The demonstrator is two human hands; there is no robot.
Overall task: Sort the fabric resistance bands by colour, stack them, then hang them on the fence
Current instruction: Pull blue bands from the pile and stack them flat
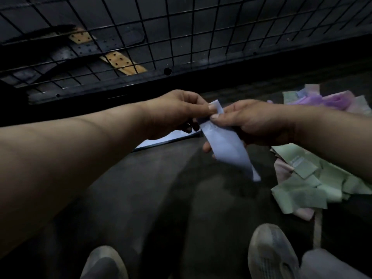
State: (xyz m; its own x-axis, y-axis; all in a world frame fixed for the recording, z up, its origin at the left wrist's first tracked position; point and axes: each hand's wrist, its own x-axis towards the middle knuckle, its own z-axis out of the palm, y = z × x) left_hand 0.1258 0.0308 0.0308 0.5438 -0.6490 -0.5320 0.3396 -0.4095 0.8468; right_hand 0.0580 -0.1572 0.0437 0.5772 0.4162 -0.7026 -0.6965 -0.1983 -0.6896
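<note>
A pale blue fabric band [229, 148] hangs between both hands above the dark floor. My left hand [177, 111] pinches its upper end between thumb and fingers. My right hand [247, 121] grips the same band just beside it, thumb on top and fingers curled underneath. Another pale blue band [161, 138] lies flat on the floor below my left hand. A loose heap of green bands [314, 180] with some pink ones lies at the right. Purple and pink bands [326, 100] are piled further back on the right. The black wire fence [181, 33] runs across the top.
Behind the fence mesh lie dark perforated straps and tan perforated strips [122, 62]. The fence's black bottom rail [120, 85] sits just beyond my hands. My two grey shoes [269, 252] show at the bottom edge on the dark floor.
</note>
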